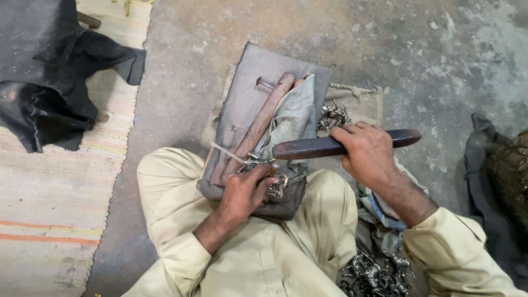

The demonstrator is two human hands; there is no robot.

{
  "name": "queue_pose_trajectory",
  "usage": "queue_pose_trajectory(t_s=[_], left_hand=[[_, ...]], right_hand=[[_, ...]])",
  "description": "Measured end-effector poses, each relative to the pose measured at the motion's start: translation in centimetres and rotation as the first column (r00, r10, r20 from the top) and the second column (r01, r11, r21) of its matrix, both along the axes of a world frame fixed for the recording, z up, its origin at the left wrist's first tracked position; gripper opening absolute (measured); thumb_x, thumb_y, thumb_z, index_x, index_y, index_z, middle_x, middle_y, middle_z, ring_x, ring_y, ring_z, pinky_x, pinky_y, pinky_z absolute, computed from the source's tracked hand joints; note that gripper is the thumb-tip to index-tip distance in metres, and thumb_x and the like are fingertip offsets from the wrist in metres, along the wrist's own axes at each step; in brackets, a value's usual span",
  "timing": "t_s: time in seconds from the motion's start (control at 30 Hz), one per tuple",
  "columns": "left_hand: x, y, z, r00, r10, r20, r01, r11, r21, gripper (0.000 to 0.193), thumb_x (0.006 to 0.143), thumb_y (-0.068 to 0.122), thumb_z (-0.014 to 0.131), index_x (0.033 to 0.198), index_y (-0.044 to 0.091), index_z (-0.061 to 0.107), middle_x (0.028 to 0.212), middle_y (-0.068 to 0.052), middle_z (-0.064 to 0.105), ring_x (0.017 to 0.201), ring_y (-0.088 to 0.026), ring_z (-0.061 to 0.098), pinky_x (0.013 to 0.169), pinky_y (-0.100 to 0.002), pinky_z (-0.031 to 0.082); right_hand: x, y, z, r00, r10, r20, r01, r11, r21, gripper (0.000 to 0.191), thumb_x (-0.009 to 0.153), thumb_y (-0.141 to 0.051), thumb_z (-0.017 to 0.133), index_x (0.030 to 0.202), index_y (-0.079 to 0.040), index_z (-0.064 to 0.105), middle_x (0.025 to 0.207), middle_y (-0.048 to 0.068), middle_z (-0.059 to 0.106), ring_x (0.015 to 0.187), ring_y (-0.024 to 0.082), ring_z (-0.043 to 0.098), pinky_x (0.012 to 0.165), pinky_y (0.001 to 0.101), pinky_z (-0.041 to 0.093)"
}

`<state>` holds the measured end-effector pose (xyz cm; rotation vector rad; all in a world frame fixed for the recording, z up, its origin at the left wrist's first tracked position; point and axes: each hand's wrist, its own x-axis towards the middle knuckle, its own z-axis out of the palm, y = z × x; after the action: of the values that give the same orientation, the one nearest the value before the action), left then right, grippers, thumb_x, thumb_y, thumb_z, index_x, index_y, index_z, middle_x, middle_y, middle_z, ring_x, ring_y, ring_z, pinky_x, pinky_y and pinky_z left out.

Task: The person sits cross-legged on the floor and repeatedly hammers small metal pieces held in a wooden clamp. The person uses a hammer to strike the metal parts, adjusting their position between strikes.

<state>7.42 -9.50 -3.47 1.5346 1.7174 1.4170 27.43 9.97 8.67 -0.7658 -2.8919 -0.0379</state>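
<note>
1. The person sits cross-legged on a stained grey concrete floor (231,33), in pale khaki clothes, with a grey padded work board (242,99) propped on the lap.
2. The left hand (245,192) is clenched around a small silvery metal casting (275,184), pressing it against the lower end of the board, just beside the left knee.
3. A long reddish-brown wooden stick (258,124) lies slantwise along the board, tied near its lower end by a pale strap (228,153); a crumpled grey-blue cloth (294,118) lies beside it.
4. The right hand (366,148) grasps a dark flat file-like bar (324,146) around its middle, fingers wrapped over the top. The bar lies nearly level, its left tip just above the casting; I cannot tell whether it touches.
5. More small silvery castings sit in a cluster (333,115) on a beige sackcloth (357,99) behind the bar, and a larger heap (374,275) lies by the right thigh.
6. At the left, a striped woven mat (49,220) carries a rumpled black cloth (49,71).
7. At the right edge lies a dark bag (498,176).
</note>
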Motion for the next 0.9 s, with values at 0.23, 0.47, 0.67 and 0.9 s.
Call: queue_pose_trajectory(t_s=[0.23, 0.47, 0.67, 0.9], left_hand=[[0.2, 0.1, 0.3, 0.98, 0.112, 0.168, -0.108, 0.994, -0.032, 0.035, 0.088, 0.019, 0.08, 0.116, 0.003, 0.067, 0.09, -0.013, 0.079, 0.078, -0.023, 0.079, 0.067, -0.033, 0.061], [0.8, 0.2, 0.1, 0.947, 0.181, 0.266, -0.105, 0.955, -0.276, 0.035, 0.088, 0.025, 0.078, 0.112, 0.004, 0.065, 0.081, -0.011, 0.079, 0.066, -0.024, 0.081, 0.057, -0.036, 0.06], [1.3, 0.1, -0.4, 0.97, 0.233, 0.068, -0.224, 0.967, -0.122, 0.034, 0.089, 0.025, 0.082, 0.106, 0.003, 0.064, 0.077, -0.014, 0.076, 0.066, -0.032, 0.075, 0.055, -0.041, 0.054], [1.5, 0.1, -0.6, 0.973, 0.213, 0.091, -0.202, 0.972, -0.118, 0.031, 0.09, 0.023, 0.08, 0.103, 0.003, 0.061, 0.071, -0.012, 0.073, 0.055, -0.03, 0.071, 0.048, -0.04, 0.051]], right_hand=[[-0.1, 1.0, -0.5, 0.991, -0.101, 0.084, 0.117, 0.971, -0.209, 0.036, 0.07, -0.006, 0.077, 0.104, -0.009, 0.067, 0.087, 0.014, 0.068, 0.087, 0.038, 0.067, 0.075, 0.0501, 0.05], [-1.7, 1.0, -0.8, 0.998, 0.059, -0.008, -0.06, 0.98, -0.191, 0.036, 0.068, -0.003, 0.074, 0.102, -0.007, 0.065, 0.085, 0.013, 0.07, 0.089, 0.039, 0.068, 0.075, 0.0503, 0.05], [-4.0, 1.3, 0.5, 0.999, 0.001, -0.051, -0.011, 0.977, -0.213, 0.033, 0.075, -0.008, 0.078, 0.105, -0.007, 0.065, 0.084, 0.014, 0.068, 0.082, 0.037, 0.068, 0.074, 0.0486, 0.051], [-5.3, 1.2, 2.6, 0.962, 0.116, 0.247, -0.114, 0.993, -0.023, 0.035, 0.065, -0.006, 0.072, 0.1, -0.012, 0.068, 0.086, 0.009, 0.072, 0.088, 0.034, 0.071, 0.076, 0.0484, 0.055]])
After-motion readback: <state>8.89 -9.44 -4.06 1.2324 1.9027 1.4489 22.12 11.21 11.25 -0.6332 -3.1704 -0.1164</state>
